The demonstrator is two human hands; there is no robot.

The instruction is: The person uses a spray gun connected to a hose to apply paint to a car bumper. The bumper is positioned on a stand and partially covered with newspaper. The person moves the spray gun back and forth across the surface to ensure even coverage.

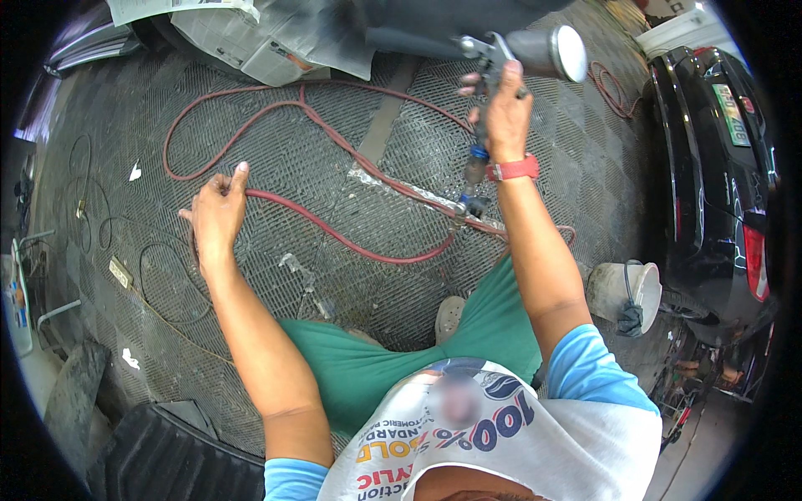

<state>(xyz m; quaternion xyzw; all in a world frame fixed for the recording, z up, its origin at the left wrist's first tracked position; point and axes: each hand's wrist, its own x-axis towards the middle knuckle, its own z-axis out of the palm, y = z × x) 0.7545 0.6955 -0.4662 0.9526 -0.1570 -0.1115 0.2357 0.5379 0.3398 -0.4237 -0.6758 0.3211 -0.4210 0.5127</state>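
Observation:
My right hand (508, 113) is wrapped round the handle of a paint spray gun (493, 54), raised in front of a dark car panel (451, 29). The gun's grey cup (539, 55) with a white end sticks out to the right. Below its handle hangs a blue-banded fitting (476, 163), joined to a red air hose (393, 257). That hose loops left to my left hand (219, 209), whose fingers are curled round it with the thumb pointing up. Part of the hose inside the left hand is hidden.
Newspaper masking (276, 42) covers the car part ahead. More red hose (196, 100) lies looped on the ribbed floor. A white bucket (639, 288) stands at right, near a black car (710, 184). Thin cords and a power outlet box (121, 271) lie at left.

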